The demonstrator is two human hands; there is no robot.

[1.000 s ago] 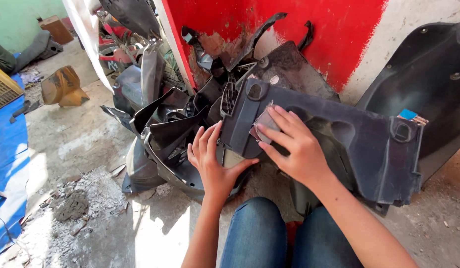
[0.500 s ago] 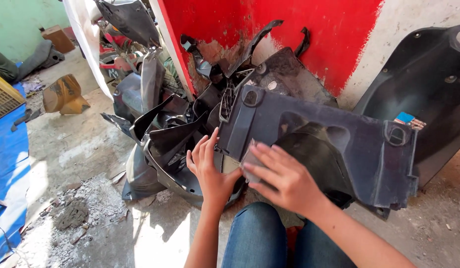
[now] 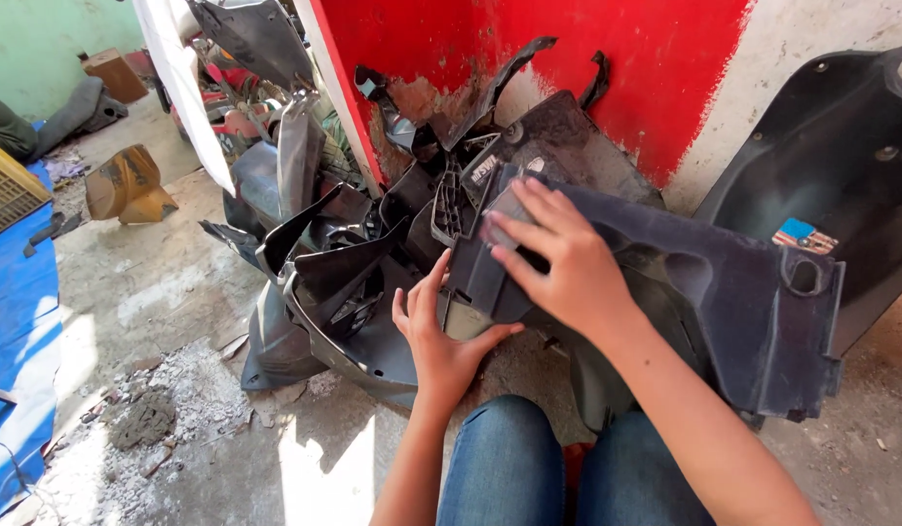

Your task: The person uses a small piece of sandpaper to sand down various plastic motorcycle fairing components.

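- Both hands hold a large dark plastic fairing panel (image 3: pixel 704 292): the right hand (image 3: pixel 563 258) lies spread on its upper left face, fingers flat and pointing left, while the left hand (image 3: pixel 441 336) cups its lower left edge, thumb under the panel and fingers up along the rim.
- That panel stands on edge just in front of the person's knees in blue jeans (image 3: pixel 558 468), stretching right to a round hole near its far corner.
- Directly behind and left of it sits a heap of black scooter body parts (image 3: pixel 344 282), touching one another, with a grille-like piece (image 3: pixel 449 200) just beside the right hand's fingertips.
- Behind the heap rises a red-painted wall (image 3: pixel 568 49) with peeling patches.
- At right another big black cover (image 3: pixel 850 166) leans against the wall, bearing a small coloured sticker.
- Farther left, on the concrete floor (image 3: pixel 149 292), are a blue tarp (image 3: pixel 18 321), a yellow crate (image 3: pixel 8 190) and a tan container (image 3: pixel 125 185), well apart from the hands.
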